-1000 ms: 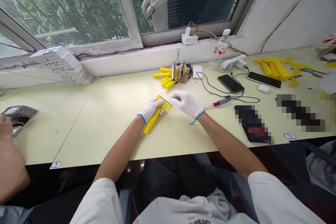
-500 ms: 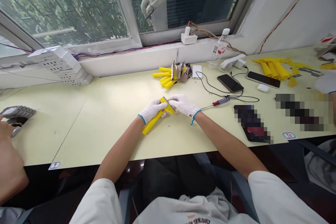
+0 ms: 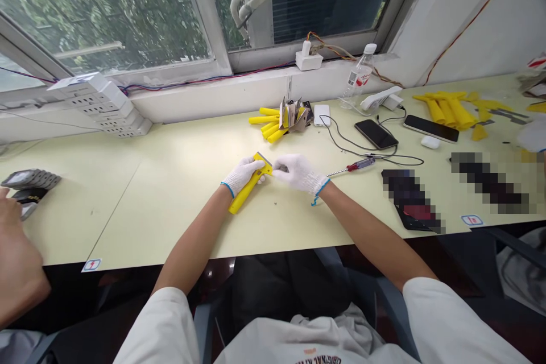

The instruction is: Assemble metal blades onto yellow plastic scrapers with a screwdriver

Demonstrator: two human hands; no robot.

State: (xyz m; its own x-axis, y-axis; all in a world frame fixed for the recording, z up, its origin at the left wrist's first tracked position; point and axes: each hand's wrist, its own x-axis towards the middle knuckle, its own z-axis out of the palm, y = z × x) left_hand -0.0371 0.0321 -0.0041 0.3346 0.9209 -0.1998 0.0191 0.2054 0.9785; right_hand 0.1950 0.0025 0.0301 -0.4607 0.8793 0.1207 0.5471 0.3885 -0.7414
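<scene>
The left hand [image 3: 244, 175], in a white knitted glove with a blue cuff, is wrapped round a yellow scraper [image 3: 244, 191] near its head. Its thumb lies along the top and its fingers curl underneath, so the grip is closed and firm-looking. Above the table [image 3: 191, 182] the scraper slants, the handle end towards seven o'clock and the bladed head towards one o'clock. The left forearm comes in from seven o'clock, roughly in line with that handle.

The right hand [image 3: 298, 173], gloved to match, meets the scraper's head from three o'clock. Its thumb and forefinger bend towards each other in a loose ring, with the tips close together at the head's near corner — whether they pinch anything small, I cannot tell. The back of this hand faces up, and its forearm slopes in from between four and five o'clock, a blue thread dangling at the cuff.

Taking the scraper as the middle of the dial, a heap of more scrapers [image 3: 273, 125] lies at one o'clock, blades to its right side. A screwdriver [image 3: 360, 165] rests at three o'clock, its shaft running up to the right wrist. A dark phone [image 3: 376, 134] is between two and three o'clock — beside a looping cable [image 3: 341, 139] — and a tiny metal bit [image 3: 275, 203] sits near four o'clock.
</scene>
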